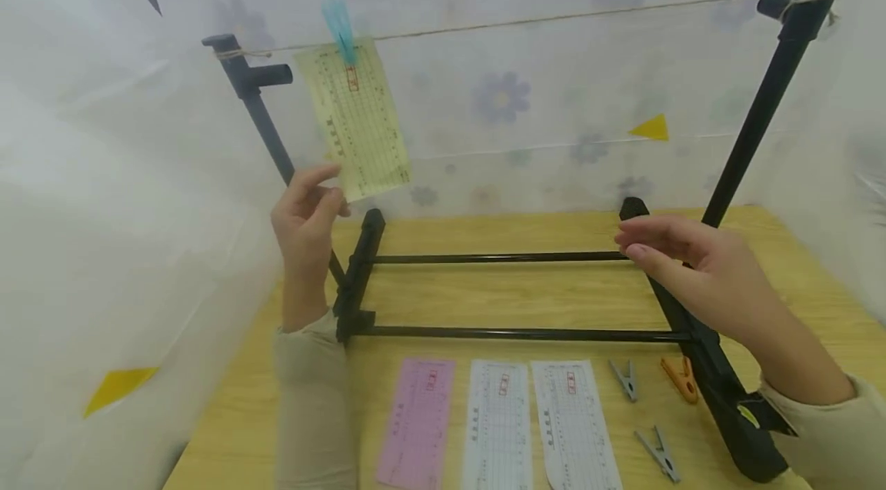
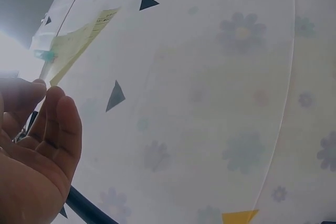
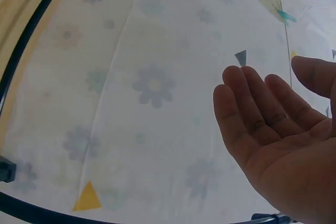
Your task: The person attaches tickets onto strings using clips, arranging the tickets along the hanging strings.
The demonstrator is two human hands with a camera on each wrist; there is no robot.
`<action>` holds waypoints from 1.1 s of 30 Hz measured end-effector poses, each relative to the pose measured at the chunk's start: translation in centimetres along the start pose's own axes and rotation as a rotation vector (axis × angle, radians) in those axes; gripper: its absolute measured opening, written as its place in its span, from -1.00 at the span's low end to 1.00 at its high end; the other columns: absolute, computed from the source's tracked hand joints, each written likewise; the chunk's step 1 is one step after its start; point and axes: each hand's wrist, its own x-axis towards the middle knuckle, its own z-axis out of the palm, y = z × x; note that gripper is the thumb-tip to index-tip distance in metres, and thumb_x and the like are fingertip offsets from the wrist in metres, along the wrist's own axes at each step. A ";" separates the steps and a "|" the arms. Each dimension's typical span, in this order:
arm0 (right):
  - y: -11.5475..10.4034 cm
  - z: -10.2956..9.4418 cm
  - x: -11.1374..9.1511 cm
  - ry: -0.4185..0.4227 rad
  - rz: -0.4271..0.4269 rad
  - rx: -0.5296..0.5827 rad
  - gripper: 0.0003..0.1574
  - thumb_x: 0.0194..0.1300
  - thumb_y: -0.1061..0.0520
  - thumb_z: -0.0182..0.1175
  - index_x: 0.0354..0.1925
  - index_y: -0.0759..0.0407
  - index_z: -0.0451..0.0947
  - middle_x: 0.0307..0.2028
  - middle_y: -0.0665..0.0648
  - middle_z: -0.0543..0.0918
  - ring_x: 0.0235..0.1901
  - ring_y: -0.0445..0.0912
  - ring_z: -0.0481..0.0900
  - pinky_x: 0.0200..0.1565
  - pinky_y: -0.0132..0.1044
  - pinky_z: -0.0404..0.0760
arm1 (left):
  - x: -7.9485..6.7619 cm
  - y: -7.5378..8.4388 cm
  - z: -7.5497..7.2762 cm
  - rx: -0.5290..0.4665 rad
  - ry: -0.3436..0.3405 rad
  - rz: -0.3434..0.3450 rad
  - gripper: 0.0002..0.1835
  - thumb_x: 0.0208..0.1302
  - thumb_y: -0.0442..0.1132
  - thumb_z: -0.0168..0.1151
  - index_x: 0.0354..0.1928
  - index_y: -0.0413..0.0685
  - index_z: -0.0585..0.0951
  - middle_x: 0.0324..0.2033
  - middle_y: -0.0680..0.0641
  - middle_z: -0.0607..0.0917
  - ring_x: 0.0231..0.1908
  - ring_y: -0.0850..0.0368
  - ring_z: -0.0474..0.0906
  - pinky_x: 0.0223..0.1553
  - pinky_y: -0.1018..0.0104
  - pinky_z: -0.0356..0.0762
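Dangling from a single blue clothespin [image 1: 341, 32] on a string [image 1: 554, 17], a sheet of yellow paper [image 1: 367, 128] hung tilted between 10 and 11 o'clock from the head view's middle, its lower end angled between 5 and 6 o'clock. Trouble looked likeliest at that lone fastening: the top edge lay about level with the string, so a tug from the left hand [image 1: 304, 222], just beside the paper at 9 o'clock, could have twisted the sheet further or pulled it loose. The right hand [image 1: 702, 275], at 3 o'clock, appeared near the black post [image 1: 757, 113] at 2 o'clock, where a bump could have jolted the string tied there. The left hand's fingers were loosely bent, the thumb apart from the forefinger, and seemed to hold nothing; whether they brushed the paper's near corner could not be told. The right hand's fingers were extended, gently curved and empty, touching neither paper nor string. Below, a pink paper [image 1: 418, 425] lay flat on the counter [image 1: 505, 295] at 6 o'clock, an orange clothespin [image 1: 683, 382] at 4.
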 end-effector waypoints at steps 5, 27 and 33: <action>2.2 0.6 -2.1 -0.042 0.112 -0.032 -0.66 0.44 0.25 0.22 0.15 0.11 0.61 -0.07 -0.25 0.69 -0.15 -0.41 0.63 -0.20 -0.61 0.54 | 0.0 0.8 -0.2 -0.027 0.026 0.008 -0.75 0.23 -0.61 0.14 -0.05 -0.53 0.61 -0.31 -0.11 0.70 -0.48 0.12 0.56 -0.38 0.33 0.62; 6.9 4.4 -7.9 -0.344 0.452 -0.244 -0.43 0.46 -0.07 0.22 0.24 0.28 0.51 -0.19 0.02 0.68 -0.26 -0.07 0.63 -0.31 -0.10 0.62 | -8.5 5.3 -3.2 0.442 -0.306 -0.185 -0.69 0.26 -0.62 0.22 0.00 -0.28 0.67 -0.15 -0.01 0.66 -0.39 0.19 0.57 -0.36 0.49 0.58; 7.3 5.5 -8.0 -0.508 0.526 -0.226 -0.27 0.41 -0.20 0.24 0.28 0.28 0.47 -0.19 0.06 0.67 -0.22 -0.02 0.62 -0.31 -0.07 0.62 | -12.3 5.1 -4.3 0.584 -0.486 -0.450 -0.64 0.40 -0.37 0.25 0.20 -0.18 0.58 0.01 -0.09 0.65 -0.18 0.12 0.61 -0.14 0.31 0.63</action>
